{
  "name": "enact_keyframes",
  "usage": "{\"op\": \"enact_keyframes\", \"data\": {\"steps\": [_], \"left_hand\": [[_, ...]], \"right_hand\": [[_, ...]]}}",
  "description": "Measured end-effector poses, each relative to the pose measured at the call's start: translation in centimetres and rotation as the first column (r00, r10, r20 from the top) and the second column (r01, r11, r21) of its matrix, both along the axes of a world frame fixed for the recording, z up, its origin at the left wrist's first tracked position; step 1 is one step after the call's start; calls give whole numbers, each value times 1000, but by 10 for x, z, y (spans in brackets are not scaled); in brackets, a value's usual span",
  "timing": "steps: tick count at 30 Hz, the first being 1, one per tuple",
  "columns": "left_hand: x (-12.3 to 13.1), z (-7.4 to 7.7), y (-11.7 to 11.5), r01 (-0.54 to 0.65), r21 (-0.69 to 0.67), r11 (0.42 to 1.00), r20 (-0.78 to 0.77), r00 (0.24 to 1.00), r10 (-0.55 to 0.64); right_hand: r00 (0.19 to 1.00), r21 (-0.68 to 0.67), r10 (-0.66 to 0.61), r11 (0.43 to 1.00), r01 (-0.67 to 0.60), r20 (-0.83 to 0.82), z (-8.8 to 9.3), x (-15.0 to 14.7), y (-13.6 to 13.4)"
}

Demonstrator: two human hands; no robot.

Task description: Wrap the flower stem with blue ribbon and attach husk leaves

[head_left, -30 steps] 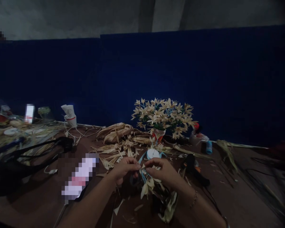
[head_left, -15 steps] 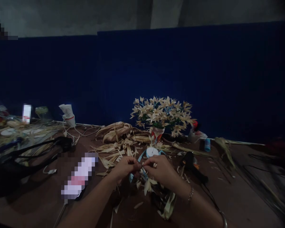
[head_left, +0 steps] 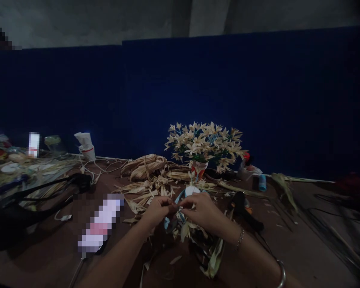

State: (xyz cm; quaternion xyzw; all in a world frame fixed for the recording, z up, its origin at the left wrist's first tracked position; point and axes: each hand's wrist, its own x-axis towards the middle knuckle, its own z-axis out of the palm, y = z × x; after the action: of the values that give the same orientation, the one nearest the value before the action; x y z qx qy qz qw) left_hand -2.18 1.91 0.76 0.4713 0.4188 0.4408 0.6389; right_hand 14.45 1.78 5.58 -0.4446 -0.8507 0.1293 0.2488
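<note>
Logged from my remote station: one brown table [head_left: 306, 244], far edge against a blue screen [head_left: 168, 92]. Left hand [head_left: 160, 208] and right hand [head_left: 198, 206]: tips drawn together over the table's middle, thumb near forefinger on each; whether they close on anything I cannot tell. Bloom [head_left: 185, 232]: one, pale, husk-like, below the meeting fingertips, nearer the near edge than the white disc [head_left: 192, 190]; whether it touches either hand is hidden from me. Handling, my judgement: very light, dry, petals thin and easily torn, hardly slippery; best taken at the base, pinched softly, petals left free. Pot [head_left: 199, 170]: one, red and white, upright near the far edge, bearing like flowers [head_left: 205, 146]. Husks [head_left: 147, 166]: heap, left of the pot. Glue gun [head_left: 241, 205]: black, right of the right hand, cord [head_left: 266, 245] running toward the near edge. Phone [head_left: 99, 228]: lit, screen blurred, left of the left hand.
</note>
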Motion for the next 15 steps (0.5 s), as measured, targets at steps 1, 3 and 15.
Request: {"op": "enact_keyframes", "data": {"steps": [1, 3, 15], "left_hand": [[0, 0, 1, -9, 4, 1000, -11, 1000, 9], [0, -2, 2, -14, -6, 1000, -10, 1000, 14], [2, 1, 2, -164, -50, 985, 31, 986, 166]], "right_hand": [[999, 19, -31, 999, 31, 21, 0, 0, -1], [996, 78, -60, 995, 54, 66, 1, -1, -3], [991, 247, -29, 969, -3, 127, 10, -10, -9]]}}
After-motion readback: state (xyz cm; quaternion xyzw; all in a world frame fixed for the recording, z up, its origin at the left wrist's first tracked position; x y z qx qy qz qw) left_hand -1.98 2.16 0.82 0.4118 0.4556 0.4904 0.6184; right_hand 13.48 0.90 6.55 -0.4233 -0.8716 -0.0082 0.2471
